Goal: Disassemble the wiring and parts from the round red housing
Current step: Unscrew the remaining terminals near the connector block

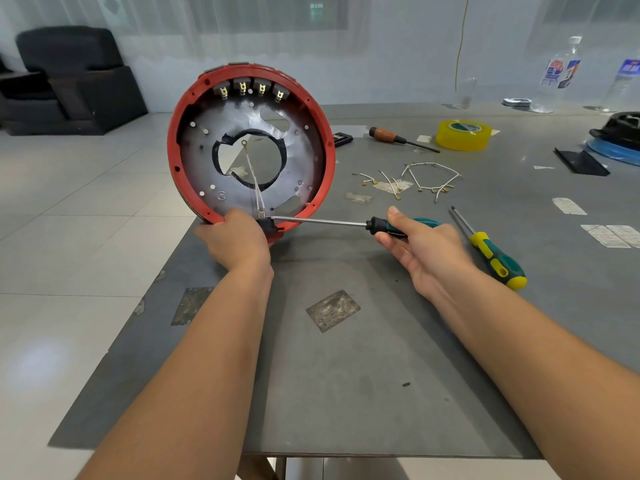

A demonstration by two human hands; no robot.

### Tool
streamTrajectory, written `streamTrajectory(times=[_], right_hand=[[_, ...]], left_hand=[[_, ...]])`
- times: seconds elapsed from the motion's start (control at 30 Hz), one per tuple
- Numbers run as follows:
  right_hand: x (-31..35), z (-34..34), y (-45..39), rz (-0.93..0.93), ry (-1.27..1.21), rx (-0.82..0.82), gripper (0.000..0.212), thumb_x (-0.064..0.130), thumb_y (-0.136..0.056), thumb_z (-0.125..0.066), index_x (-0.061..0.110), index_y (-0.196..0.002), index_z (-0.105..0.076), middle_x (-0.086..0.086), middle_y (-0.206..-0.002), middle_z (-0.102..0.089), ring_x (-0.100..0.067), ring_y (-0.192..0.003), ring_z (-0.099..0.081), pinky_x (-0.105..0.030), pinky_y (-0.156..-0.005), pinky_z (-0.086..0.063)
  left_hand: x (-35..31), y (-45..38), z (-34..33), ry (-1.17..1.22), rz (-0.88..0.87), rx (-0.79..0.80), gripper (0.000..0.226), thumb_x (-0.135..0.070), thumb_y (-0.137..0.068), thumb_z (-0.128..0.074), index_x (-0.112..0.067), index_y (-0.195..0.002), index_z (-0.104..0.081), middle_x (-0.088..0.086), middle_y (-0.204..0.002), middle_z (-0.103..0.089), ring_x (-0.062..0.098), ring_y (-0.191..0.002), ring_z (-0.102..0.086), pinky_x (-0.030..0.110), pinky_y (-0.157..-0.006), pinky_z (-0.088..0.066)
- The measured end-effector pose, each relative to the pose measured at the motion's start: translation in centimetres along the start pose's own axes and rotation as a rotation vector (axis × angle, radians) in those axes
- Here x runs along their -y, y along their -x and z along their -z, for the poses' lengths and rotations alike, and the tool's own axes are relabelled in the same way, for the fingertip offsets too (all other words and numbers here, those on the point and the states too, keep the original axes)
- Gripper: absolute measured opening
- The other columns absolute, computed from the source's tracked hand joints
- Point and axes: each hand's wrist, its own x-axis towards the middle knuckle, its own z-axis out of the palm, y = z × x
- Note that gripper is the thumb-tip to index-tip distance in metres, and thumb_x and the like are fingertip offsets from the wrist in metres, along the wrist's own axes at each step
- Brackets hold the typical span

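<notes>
The round red housing (180, 109) stands on edge at the table's left side, its open face toward me. Several black switch parts with brass terminals (242, 88) sit inside its top rim. A white wire (254, 174) runs from a ring terminal near the centre hole down to a black part (268, 225) at the bottom rim. My left hand (235, 237) grips the housing's lower rim beside that part. My right hand (420, 247) holds a green-handled screwdriver (322, 221), whose tip touches the black part.
Loose white wires with brass ends (415, 181) lie on the grey table (346, 375). A second green-and-yellow screwdriver (491, 252) lies right of my hand. Farther back are a wooden-handled screwdriver (394, 137), a yellow tape roll (463, 135), bottles and a black-and-blue object (616, 140).
</notes>
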Motion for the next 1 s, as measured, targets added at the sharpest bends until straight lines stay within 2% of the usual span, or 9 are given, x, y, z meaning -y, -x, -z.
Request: streamTrajectory(times=[0.17,0.3,0.47,0.63,0.8,1.0], right_hand=[[-0.06,-0.1,0.11,-0.016,-0.003,-0.004,0.056,0.012,-0.083,-0.085,-0.004,-0.125,-0.051,-0.022,-0.11,-0.071,-0.029,-0.073,-0.078,-0.025,-0.059,-0.061],[-0.14,-0.21,0.28,-0.033,0.004,0.006,0.046,0.011,-0.084,-0.084,-0.007,-0.117,-0.056,-0.022,-0.107,-0.072,-0.028,-0.071,-0.077,-0.025,-0.059,-0.062],[-0.13,-0.36,0.45,-0.053,0.011,0.007,0.041,0.011,-0.085,-0.083,-0.005,-0.111,-0.056,-0.022,-0.105,-0.072,-0.028,-0.071,-0.077,-0.027,-0.061,-0.063],[-0.19,-0.45,0.52,-0.06,0.001,0.005,0.048,0.011,-0.085,-0.083,-0.005,-0.12,-0.053,-0.023,-0.108,-0.071,-0.028,-0.072,-0.078,-0.027,-0.06,-0.063],[-0.45,-0.56,0.52,-0.065,-0.011,0.012,0.054,0.012,-0.085,-0.083,-0.005,-0.125,-0.052,-0.024,-0.107,-0.071,-0.028,-0.07,-0.077,-0.025,-0.057,-0.061],[-0.73,-0.73,0.61,-0.062,-0.039,0.023,0.047,0.011,-0.086,-0.082,-0.006,-0.118,-0.053,-0.025,-0.109,-0.07,-0.029,-0.071,-0.077,-0.025,-0.058,-0.061]], left_hand=[[0.09,-0.33,-0.13,-0.009,0.0,-0.038,0.023,-0.01,-0.094,-0.045,-0.016,-0.116,-0.044,0.011,-0.113,-0.061,0.04,-0.108,-0.066,0.057,-0.092,-0.059],[0.12,-0.56,-0.16,-0.029,-0.003,-0.077,0.021,-0.015,-0.096,-0.046,-0.015,-0.117,-0.047,0.014,-0.121,-0.064,0.038,-0.11,-0.066,0.053,-0.095,-0.059],[0.09,-0.72,-0.19,-0.022,0.002,-0.081,0.022,-0.013,-0.095,-0.045,-0.017,-0.116,-0.047,0.012,-0.12,-0.064,0.036,-0.109,-0.066,0.053,-0.094,-0.059],[0.08,-0.64,-0.24,0.001,0.019,-0.069,0.02,-0.016,-0.096,-0.044,-0.015,-0.117,-0.047,0.005,-0.106,-0.061,0.036,-0.104,-0.067,0.055,-0.091,-0.06],[-0.29,-0.59,-0.22,0.014,0.04,-0.079,0.021,-0.015,-0.093,-0.043,-0.014,-0.114,-0.047,0.013,-0.118,-0.063,0.042,-0.108,-0.067,0.057,-0.092,-0.059],[-0.47,-0.11,-0.08,0.051,0.064,-0.07,0.027,-0.017,-0.092,-0.044,-0.012,-0.116,-0.055,0.013,-0.115,-0.068,0.039,-0.103,-0.07,0.055,-0.087,-0.062]])
